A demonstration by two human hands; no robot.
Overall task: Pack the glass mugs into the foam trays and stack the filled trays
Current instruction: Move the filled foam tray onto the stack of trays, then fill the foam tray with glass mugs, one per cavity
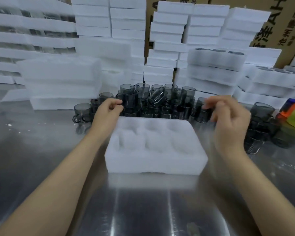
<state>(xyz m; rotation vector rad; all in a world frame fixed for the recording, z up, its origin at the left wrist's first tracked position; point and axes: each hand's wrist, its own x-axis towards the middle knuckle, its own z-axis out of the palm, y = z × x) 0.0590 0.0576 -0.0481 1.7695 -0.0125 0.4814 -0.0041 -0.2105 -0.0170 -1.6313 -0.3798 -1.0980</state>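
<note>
An empty white foam tray (156,160) with several round pockets lies on the metal table in front of me. Behind it stands a crowded cluster of smoky grey glass mugs (160,103), some stacked and one tipped on its side. My left hand (107,110) is at the cluster's left edge, its thumb and forefinger pinching the handle of a raised mug (130,99). My right hand (228,120) hovers blurred at the cluster's right edge, fingers loosely curled over a mug (200,110) and holding nothing.
Piles of foam trays (61,82) rise at the left, and filled ones (215,72) at the right and back. More mugs (260,123) stand at the right beside a bright orange and green object (293,114). One mug (82,113) stands alone at the left. Cardboard boxes (279,23) line the back.
</note>
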